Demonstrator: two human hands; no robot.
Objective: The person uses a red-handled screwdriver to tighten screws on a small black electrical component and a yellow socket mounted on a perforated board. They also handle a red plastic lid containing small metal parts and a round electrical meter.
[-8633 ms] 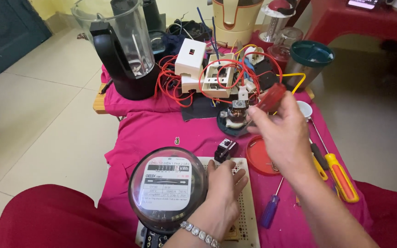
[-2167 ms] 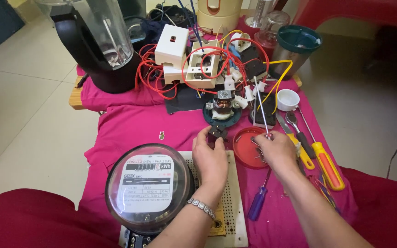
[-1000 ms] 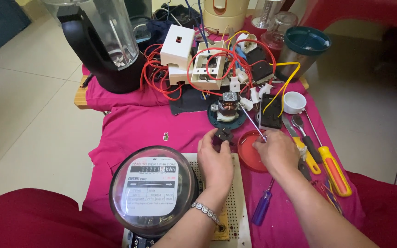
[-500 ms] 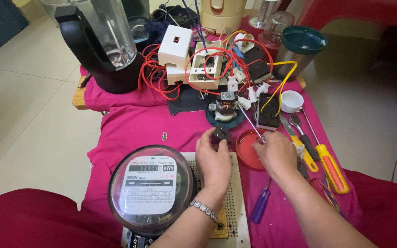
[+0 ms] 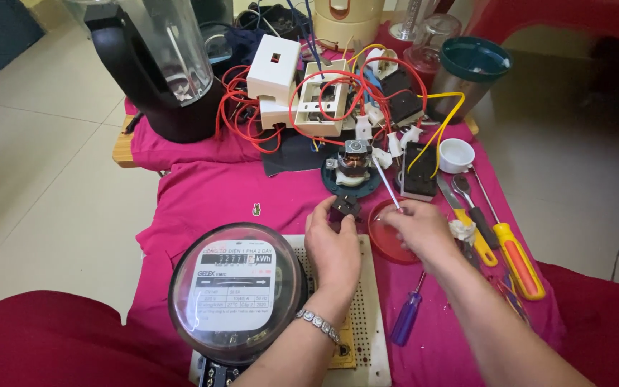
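While the left hand [image 5: 332, 240] pinches a small black part [image 5: 344, 208] between its fingertips and lifts it just above the pink cloth [image 5: 209, 193], the right hand [image 5: 424, 228] is closed around a thin screwdriver [image 5: 387, 186], whose metal shaft points up and away toward the small motor [image 5: 354, 159]. The black part is held close in front of the person, probably so that the tip of the tool can reach it and the eyes can see it well; what exactly the part is, I cannot tell. A red lid [image 5: 388, 240] lies just beside both hands, partly under the right one, and it seems to serve as a small dish for loose pieces. The round electricity meter [image 5: 236, 290] with its glass dome rests on a white perforated board [image 5: 367, 315] near the left wrist, pushed to the side so the middle of the worktop is free. Other tools wait at the right, within easy reach: a purple-handled screwdriver [image 5: 408, 315], an orange-and-yellow screwdriver [image 5: 517, 258] and a wrench [image 5: 471, 204]. Farther back, red wires [image 5: 324, 100] tangle around white switch boxes [image 5: 274, 72], beside a black blender [image 5: 170, 68].
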